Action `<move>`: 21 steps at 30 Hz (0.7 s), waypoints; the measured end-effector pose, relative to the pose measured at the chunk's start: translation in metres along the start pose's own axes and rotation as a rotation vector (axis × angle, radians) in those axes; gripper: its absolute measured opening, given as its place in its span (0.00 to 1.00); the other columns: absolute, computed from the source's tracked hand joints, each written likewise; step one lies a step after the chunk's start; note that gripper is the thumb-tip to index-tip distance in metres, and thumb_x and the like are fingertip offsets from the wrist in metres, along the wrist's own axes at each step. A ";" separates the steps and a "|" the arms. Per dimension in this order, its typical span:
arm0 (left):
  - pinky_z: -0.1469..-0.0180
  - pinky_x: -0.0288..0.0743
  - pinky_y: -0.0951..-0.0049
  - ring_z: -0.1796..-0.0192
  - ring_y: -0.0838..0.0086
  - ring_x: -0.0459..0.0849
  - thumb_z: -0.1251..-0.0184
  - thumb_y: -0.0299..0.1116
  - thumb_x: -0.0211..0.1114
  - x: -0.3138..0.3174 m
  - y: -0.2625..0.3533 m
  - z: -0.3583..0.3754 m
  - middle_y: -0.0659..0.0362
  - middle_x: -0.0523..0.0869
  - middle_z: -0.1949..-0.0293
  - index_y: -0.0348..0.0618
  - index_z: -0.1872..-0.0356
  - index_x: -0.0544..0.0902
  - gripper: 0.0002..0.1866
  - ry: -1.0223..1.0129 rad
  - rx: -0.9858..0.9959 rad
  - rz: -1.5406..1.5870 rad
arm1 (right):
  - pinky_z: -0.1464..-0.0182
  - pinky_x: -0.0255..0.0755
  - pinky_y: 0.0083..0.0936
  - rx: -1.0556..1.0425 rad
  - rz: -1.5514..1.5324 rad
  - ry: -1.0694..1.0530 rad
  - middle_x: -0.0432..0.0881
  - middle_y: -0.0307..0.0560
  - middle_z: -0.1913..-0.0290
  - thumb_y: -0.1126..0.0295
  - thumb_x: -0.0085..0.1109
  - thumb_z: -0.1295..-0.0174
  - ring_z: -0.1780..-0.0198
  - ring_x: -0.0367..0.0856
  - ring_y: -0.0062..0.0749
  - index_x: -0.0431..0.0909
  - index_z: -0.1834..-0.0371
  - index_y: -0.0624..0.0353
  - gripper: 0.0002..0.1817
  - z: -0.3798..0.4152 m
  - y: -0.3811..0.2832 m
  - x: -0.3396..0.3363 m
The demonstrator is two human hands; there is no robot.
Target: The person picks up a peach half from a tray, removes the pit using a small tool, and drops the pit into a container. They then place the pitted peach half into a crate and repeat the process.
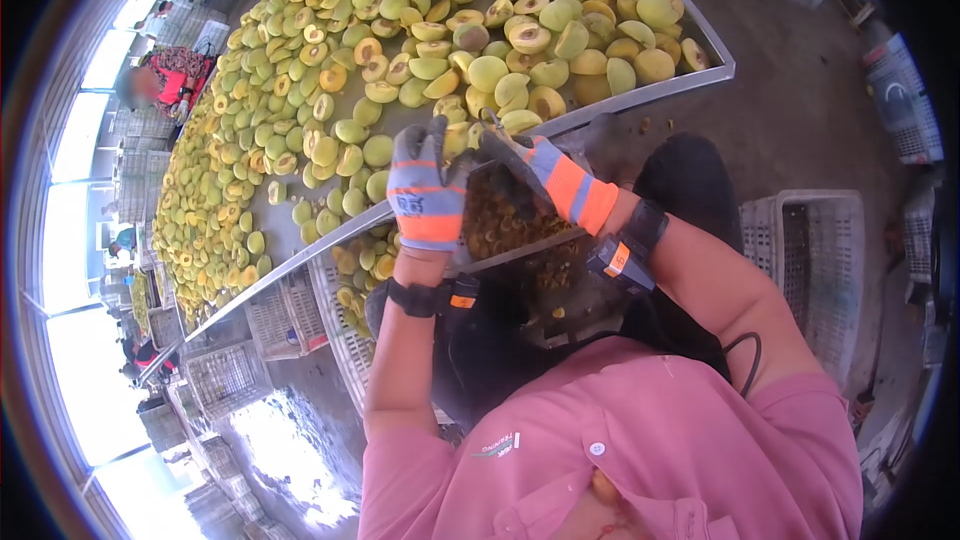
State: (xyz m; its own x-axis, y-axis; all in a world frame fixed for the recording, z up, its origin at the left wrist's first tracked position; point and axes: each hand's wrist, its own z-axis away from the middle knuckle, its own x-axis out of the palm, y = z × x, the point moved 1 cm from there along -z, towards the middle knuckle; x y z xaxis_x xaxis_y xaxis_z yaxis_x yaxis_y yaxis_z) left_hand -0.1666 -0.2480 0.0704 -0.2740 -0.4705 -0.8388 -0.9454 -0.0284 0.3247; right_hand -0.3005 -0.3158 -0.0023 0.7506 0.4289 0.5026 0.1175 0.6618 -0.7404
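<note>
My left hand (428, 190), in a grey and orange glove, is closed around a greenish-yellow peach piece (457, 140) at the table's near edge. Close on its right, my right hand (556, 176) wears a matching glove with dark fingertips. Its fingers are pinched round a small, thin, blade-like tool (493, 122), mostly hidden by the glove, with the tip near the fruit. Many cut peach halves (430, 50), some showing brown pit hollows, cover the metal-rimmed table (640, 98) just beyond both hands.
Below the table edge, a container holds brown scraps (510, 225). A white crate with peaches (345, 325) stands at my left, and another plastic crate (815, 270) at my right. More crates (225, 380) line the left side. A co-worker in red (175, 75) is across the table.
</note>
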 end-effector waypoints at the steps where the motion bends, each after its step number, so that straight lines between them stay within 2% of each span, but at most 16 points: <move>1: 0.48 0.74 0.60 0.50 0.52 0.78 0.51 0.32 0.71 0.003 0.005 0.007 0.47 0.76 0.51 0.44 0.44 0.79 0.27 -0.017 0.043 -0.010 | 0.87 0.59 0.22 0.005 0.026 0.002 0.76 0.38 0.81 0.37 0.57 0.42 0.88 0.69 0.28 0.77 0.69 0.55 0.28 0.019 -0.016 0.008; 3: 0.48 0.73 0.60 0.50 0.51 0.77 0.51 0.30 0.71 0.007 0.010 0.017 0.47 0.76 0.51 0.44 0.44 0.79 0.28 -0.050 0.131 -0.029 | 0.86 0.61 0.22 -0.657 0.524 -0.071 0.74 0.38 0.82 0.43 0.59 0.40 0.87 0.70 0.26 0.77 0.73 0.54 0.24 0.018 -0.017 0.007; 4: 0.52 0.75 0.66 0.54 0.61 0.79 0.47 0.29 0.69 0.005 0.010 0.020 0.52 0.76 0.51 0.43 0.43 0.78 0.26 0.006 0.147 0.035 | 0.85 0.62 0.22 -0.341 0.313 -0.082 0.73 0.38 0.83 0.44 0.59 0.40 0.87 0.70 0.26 0.76 0.74 0.54 0.23 0.019 -0.019 0.004; 5: 0.53 0.75 0.68 0.55 0.66 0.79 0.45 0.29 0.68 0.003 0.009 0.022 0.54 0.76 0.50 0.42 0.43 0.77 0.25 0.009 0.011 0.232 | 0.85 0.62 0.22 -0.026 0.102 -0.089 0.73 0.38 0.83 0.46 0.60 0.39 0.86 0.70 0.26 0.76 0.75 0.55 0.22 0.022 -0.021 0.004; 6: 0.55 0.76 0.71 0.56 0.70 0.79 0.42 0.29 0.67 -0.002 0.011 0.023 0.56 0.76 0.50 0.42 0.42 0.76 0.24 0.015 -0.125 0.428 | 0.88 0.60 0.23 0.005 0.062 -0.060 0.76 0.39 0.80 0.51 0.67 0.45 0.88 0.70 0.26 0.78 0.72 0.56 0.19 0.023 -0.024 0.004; 8: 0.60 0.75 0.80 0.62 0.82 0.78 0.38 0.26 0.65 -0.009 0.008 0.022 0.62 0.77 0.52 0.39 0.41 0.73 0.23 0.043 -0.465 0.884 | 0.87 0.59 0.23 -0.004 0.053 -0.101 0.76 0.39 0.80 0.53 0.68 0.45 0.88 0.70 0.25 0.78 0.71 0.57 0.18 0.018 -0.024 0.001; 10: 0.59 0.76 0.78 0.61 0.80 0.79 0.36 0.27 0.63 -0.015 -0.001 0.018 0.60 0.79 0.53 0.38 0.40 0.73 0.22 -0.014 -0.457 1.016 | 0.86 0.60 0.22 -0.025 0.101 -0.154 0.76 0.39 0.80 0.53 0.68 0.45 0.86 0.70 0.25 0.78 0.71 0.59 0.19 0.018 -0.024 0.002; 12: 0.58 0.78 0.77 0.55 0.75 0.82 0.28 0.34 0.54 0.001 -0.012 0.014 0.56 0.82 0.54 0.35 0.42 0.73 0.19 -0.071 -0.669 1.441 | 0.83 0.63 0.22 -0.065 0.214 -0.212 0.76 0.39 0.79 0.53 0.68 0.45 0.84 0.72 0.25 0.78 0.71 0.60 0.20 0.019 -0.026 0.002; 15: 0.40 0.72 0.73 0.41 0.70 0.75 0.35 0.12 0.45 0.017 -0.024 0.022 0.51 0.75 0.41 0.32 0.37 0.66 0.24 -0.156 -0.096 0.634 | 0.74 0.70 0.24 -0.225 0.281 0.047 0.78 0.41 0.77 0.52 0.66 0.44 0.76 0.77 0.27 0.79 0.69 0.64 0.22 0.014 -0.012 0.011; 16: 0.41 0.73 0.73 0.43 0.70 0.76 0.34 0.14 0.48 0.008 -0.014 0.018 0.51 0.77 0.43 0.33 0.38 0.68 0.22 -0.256 -0.280 0.755 | 0.71 0.71 0.27 -0.297 0.425 0.098 0.79 0.44 0.75 0.52 0.66 0.44 0.73 0.78 0.31 0.78 0.68 0.65 0.23 0.015 -0.012 0.010; 18: 0.42 0.74 0.73 0.45 0.70 0.78 0.34 0.14 0.50 0.020 -0.017 0.018 0.51 0.78 0.45 0.33 0.39 0.70 0.21 -0.151 -0.589 1.253 | 0.65 0.73 0.32 -0.439 0.715 0.194 0.81 0.51 0.73 0.52 0.64 0.45 0.68 0.81 0.38 0.78 0.66 0.68 0.24 0.016 -0.013 0.009; 20: 0.44 0.75 0.72 0.47 0.71 0.79 0.31 0.23 0.49 0.027 -0.019 0.021 0.53 0.80 0.48 0.36 0.42 0.72 0.18 -0.042 -0.695 1.444 | 0.63 0.74 0.36 -0.469 0.798 0.203 0.82 0.57 0.70 0.54 0.65 0.46 0.66 0.81 0.46 0.78 0.64 0.69 0.24 0.010 -0.011 0.004; 21: 0.46 0.77 0.72 0.48 0.72 0.80 0.28 0.32 0.49 0.026 -0.019 0.022 0.54 0.80 0.49 0.37 0.43 0.74 0.17 0.002 -0.642 1.389 | 0.62 0.74 0.38 -0.485 0.840 0.204 0.82 0.60 0.69 0.55 0.65 0.46 0.65 0.82 0.50 0.78 0.63 0.69 0.23 0.011 -0.015 0.006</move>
State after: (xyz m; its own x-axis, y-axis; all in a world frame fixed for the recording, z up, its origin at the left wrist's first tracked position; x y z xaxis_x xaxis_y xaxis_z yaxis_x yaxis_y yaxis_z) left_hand -0.1599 -0.2405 0.0332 -0.8494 -0.4477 0.2794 0.2844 0.0578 0.9570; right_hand -0.3045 -0.3162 0.0169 0.8046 0.4989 -0.3221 -0.2848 -0.1517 -0.9465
